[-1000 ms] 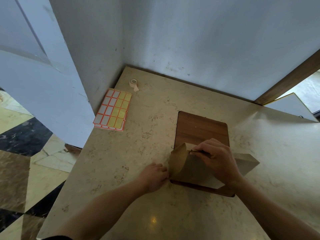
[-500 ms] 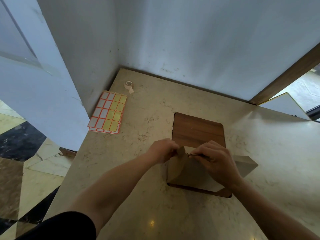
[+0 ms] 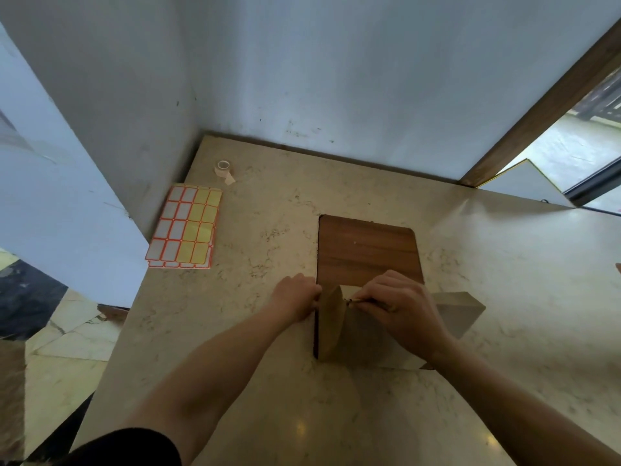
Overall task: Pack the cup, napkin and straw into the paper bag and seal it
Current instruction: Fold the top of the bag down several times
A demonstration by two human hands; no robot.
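Both hands (image 3: pixel 297 301) (image 3: pixel 401 306) pinched on paper bag (image 3: pixel 336 327) top.

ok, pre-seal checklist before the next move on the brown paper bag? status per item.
1. Brown paper bag standing on the dark wooden board: ok.
2. Left hand gripping the bag's left top edge: ok.
3. Right hand pinching the folded top: ok.
4. Cup, napkin and straw inside: cannot tell, the bag hides its contents.
5. Small roll of beige tape in hand for sealing: not ok, it lies by the far wall.
6. Orange-and-yellow sticker sheets within view as an alternative seal: ok.
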